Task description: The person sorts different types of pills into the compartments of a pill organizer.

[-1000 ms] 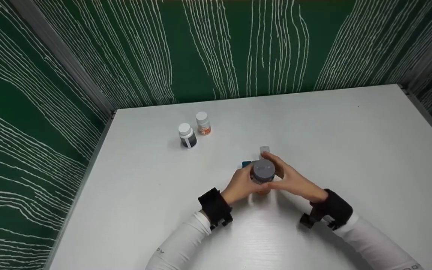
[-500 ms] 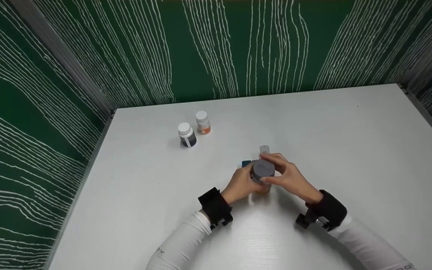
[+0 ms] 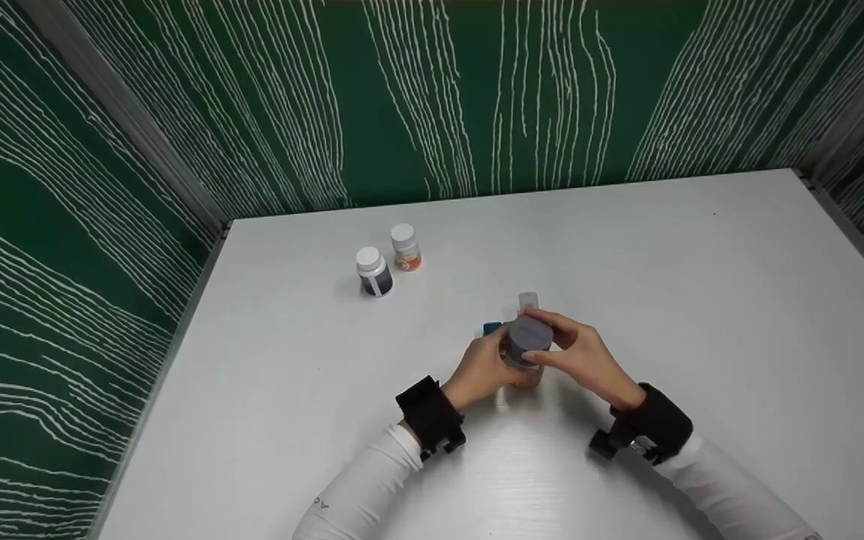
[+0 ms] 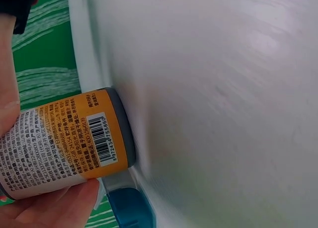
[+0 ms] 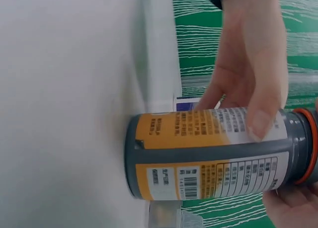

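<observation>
Head view: one jar (image 3: 528,380) stood on the surface (image 3: 252,420), between four and five o'clock of centre — left grip (image 3: 479,367) closed round it, apparently as an anchor, while right grip (image 3: 583,360) pinched the grey lid (image 3: 531,331).

On your bottle (image 4: 59,148), the orange-and-white label carries dense Chinese print, mostly too small to make out, and a barcode (image 4: 102,139) whose digits appear to start 6972434. Your right wrist view shows more Chinese lines and a second barcode (image 5: 188,183), digits illegible. You can't read the grey lid (image 3: 531,334); letters on your left sleeve (image 3: 361,484) are unclear, perhaps starting with A.
</observation>
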A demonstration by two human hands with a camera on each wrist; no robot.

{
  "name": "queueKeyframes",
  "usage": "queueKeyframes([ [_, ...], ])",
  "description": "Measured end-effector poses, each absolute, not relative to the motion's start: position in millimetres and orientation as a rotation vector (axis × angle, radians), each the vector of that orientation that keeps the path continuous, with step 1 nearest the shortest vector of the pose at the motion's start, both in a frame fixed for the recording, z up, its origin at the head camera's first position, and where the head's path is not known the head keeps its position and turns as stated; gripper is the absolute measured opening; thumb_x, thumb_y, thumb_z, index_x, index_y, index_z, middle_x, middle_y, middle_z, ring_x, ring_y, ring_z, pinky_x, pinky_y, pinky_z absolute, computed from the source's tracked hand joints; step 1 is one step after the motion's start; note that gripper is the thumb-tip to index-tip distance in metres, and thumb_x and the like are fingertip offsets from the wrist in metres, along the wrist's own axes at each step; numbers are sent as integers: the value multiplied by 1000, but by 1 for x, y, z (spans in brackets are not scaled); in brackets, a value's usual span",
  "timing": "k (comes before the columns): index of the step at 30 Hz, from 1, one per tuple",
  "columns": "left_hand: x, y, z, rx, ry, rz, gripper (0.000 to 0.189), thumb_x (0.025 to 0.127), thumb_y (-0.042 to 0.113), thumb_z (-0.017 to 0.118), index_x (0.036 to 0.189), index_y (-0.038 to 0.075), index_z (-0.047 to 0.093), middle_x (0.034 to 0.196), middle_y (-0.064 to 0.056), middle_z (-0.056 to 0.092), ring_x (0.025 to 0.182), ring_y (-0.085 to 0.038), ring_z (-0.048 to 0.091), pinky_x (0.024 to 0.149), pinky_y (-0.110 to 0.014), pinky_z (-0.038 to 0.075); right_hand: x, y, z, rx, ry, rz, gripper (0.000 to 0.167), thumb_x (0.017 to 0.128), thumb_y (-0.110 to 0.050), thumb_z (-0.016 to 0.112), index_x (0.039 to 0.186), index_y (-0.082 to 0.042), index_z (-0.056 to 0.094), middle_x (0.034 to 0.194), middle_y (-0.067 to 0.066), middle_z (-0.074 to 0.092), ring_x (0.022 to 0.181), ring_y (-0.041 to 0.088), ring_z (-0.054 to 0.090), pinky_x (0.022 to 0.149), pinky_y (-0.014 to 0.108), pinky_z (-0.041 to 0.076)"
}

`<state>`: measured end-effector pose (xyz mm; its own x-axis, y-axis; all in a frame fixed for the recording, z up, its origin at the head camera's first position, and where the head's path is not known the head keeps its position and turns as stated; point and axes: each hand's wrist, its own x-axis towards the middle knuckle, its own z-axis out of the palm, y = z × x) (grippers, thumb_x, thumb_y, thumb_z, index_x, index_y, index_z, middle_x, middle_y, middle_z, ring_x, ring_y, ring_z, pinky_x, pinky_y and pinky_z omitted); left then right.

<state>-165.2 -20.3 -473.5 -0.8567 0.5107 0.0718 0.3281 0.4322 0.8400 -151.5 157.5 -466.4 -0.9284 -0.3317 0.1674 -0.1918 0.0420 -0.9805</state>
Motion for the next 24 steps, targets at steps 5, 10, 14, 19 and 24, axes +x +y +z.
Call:
queueKeyframes([
  [5,-165,-22,-474,778,2490,1383,62,77,19,69,129,3,40,118,-11,53,106,-14,52,86,-20,41,-147,155,-459,-563,2193,-1998,60,78,-9,66,131,-3,40,133,15,39,120,14,40,97,27,33],
  [10,-164,-23,-475,827,2518,1369,58,79,17,67,128,2,40,115,-11,55,104,-15,53,85,-19,41,-140,144,-456,-531,2284,-2066,58,75,0,67,127,4,42,127,19,44,115,15,45,96,24,34],
  [14,-165,-23,-475,832,2538,1369,58,78,20,68,127,3,42,114,-11,56,103,-15,54,84,-20,42,-140,135,-469,-414,2329,-2159,58,72,1,69,122,3,42,125,17,44,110,12,48,91,22,37],
  [19,-165,-23,-475,818,2524,1378,57,78,22,68,126,4,43,115,-11,56,103,-15,54,84,-21,42,-141,126,-480,-337,2355,-2173,61,73,-4,70,120,3,32,124,15,40,112,22,46,88,25,40],
  [24,-164,-22,-476,832,2546,1369,60,77,21,69,127,2,42,117,-13,55,107,-16,52,88,-22,40,-146,136,-478,-414,2278,-2029,75,74,-6,70,130,1,22,135,18,29,122,28,33,98,38,29],
])
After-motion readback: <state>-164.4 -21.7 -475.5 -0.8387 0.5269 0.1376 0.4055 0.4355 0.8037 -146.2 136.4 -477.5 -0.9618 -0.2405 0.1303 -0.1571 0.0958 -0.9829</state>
